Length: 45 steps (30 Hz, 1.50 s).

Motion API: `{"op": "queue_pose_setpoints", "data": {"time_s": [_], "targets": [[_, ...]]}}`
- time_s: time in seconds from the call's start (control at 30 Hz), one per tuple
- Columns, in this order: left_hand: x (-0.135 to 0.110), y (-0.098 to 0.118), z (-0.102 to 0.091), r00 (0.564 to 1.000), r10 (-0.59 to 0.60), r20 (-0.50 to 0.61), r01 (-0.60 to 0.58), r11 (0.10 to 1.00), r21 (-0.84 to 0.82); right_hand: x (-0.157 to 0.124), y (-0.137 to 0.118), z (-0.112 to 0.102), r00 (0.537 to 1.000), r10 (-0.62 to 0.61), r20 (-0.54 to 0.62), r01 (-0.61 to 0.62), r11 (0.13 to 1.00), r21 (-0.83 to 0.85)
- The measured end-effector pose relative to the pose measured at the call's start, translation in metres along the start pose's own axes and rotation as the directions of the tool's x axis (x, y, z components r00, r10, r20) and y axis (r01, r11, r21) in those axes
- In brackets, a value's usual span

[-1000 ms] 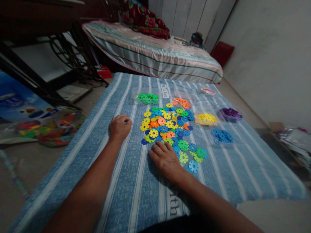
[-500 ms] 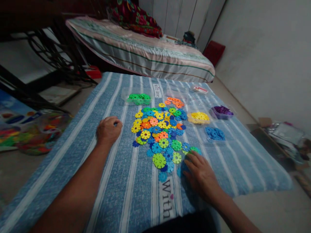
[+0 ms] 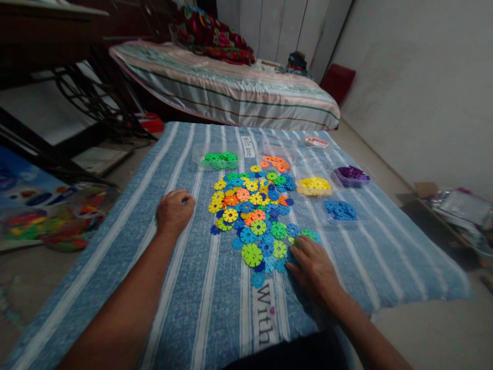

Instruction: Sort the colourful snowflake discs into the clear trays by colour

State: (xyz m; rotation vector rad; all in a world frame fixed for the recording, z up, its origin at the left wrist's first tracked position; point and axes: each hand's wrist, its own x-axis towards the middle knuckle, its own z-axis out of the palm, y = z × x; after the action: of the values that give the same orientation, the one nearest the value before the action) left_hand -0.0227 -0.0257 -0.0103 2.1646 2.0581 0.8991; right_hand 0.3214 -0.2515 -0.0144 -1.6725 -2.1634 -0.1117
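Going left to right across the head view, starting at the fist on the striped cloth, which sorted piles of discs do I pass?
Left hand → green notched plastic discs → orange plastic discs → yellow plastic discs → purple plastic discs.

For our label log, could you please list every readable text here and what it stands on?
"With": near white band of the blue striped cloth.
"With love", small: far white band, same cloth.
Red-and-white packet: too blurred to read.
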Motion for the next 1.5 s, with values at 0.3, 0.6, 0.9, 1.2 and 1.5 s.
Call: {"op": "queue_pose_setpoints", "data": {"time_s": [0.3, 0.6, 0.9, 1.2, 1.5], "targets": [[0.000, -0.004, 0.004, 1.000, 0.016, -0.027, -0.016, 1.000, -0.006, -0.005, 0.007, -0.001, 0.996, 0.019, -0.090, -0.013, 0.998, 0.063], [-0.001, 0.003, -0.001, 1.000, 0.001, -0.008, -0.001, 1.000, 0.007, -0.010, 0.017, 0.005, 0.974, 0.205, -0.099, -0.204, 0.979, 0.018], [-0.003, 0.004, -0.002, 1.000, -0.011, -0.007, 0.011, 1.000, 0.008, 0.013, -0.006, 0.016, 0.976, 0.181, -0.124, -0.165, 0.978, 0.125], [-0.003, 0.001, 0.000, 1.000, -0.016, -0.014, 0.016, 1.000, -0.002, 0.037, -0.037, 0.007, 0.998, -0.018, -0.055, 0.024, 0.993, 0.117], [-0.004, 0.002, -0.001, 1.000, -0.008, -0.019, 0.008, 1.000, -0.021, 0.037, -0.038, 0.023, 0.995, 0.012, -0.103, -0.004, 0.997, 0.079]]}}
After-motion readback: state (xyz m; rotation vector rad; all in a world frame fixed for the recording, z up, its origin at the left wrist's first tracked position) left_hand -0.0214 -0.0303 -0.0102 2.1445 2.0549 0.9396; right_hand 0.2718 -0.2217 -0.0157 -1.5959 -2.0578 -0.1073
